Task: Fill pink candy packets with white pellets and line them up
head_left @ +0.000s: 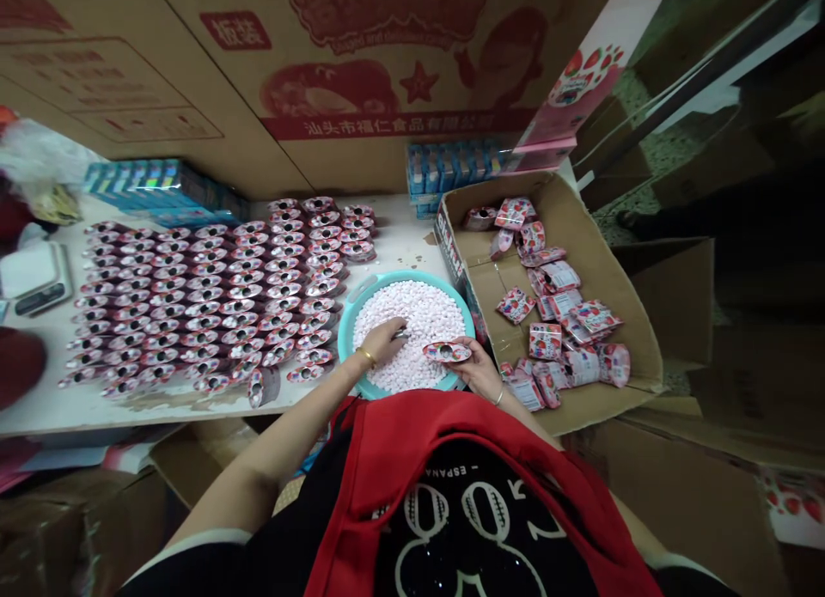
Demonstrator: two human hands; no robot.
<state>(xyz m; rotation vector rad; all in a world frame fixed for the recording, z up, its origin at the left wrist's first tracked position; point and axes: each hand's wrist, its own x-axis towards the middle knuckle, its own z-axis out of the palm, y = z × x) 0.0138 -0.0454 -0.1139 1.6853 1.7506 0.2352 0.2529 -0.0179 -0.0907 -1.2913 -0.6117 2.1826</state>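
A turquoise basin (346, 322) full of small pale pink candies (412, 301) sits in front of me. My left hand (385, 339), with a gold bangle at the wrist, is over the candies. Its fingers are closed around a small dark, shiny thing (402, 332), mostly hidden, whose kind I cannot make out. At the basin's right side my right hand (478, 369) grips a small pink candy packet (447, 351), its oval end facing up. Rows of similar packets (206, 307) stand on the table to the left.
An open cardboard box (480, 275) on the right holds several loose pink packets (560, 277). Blue boxes (174, 189) and more blue packs (444, 169) stand at the back against large printed cartons (361, 163). A white scale (35, 275) lies at the far left of the white table (193, 412).
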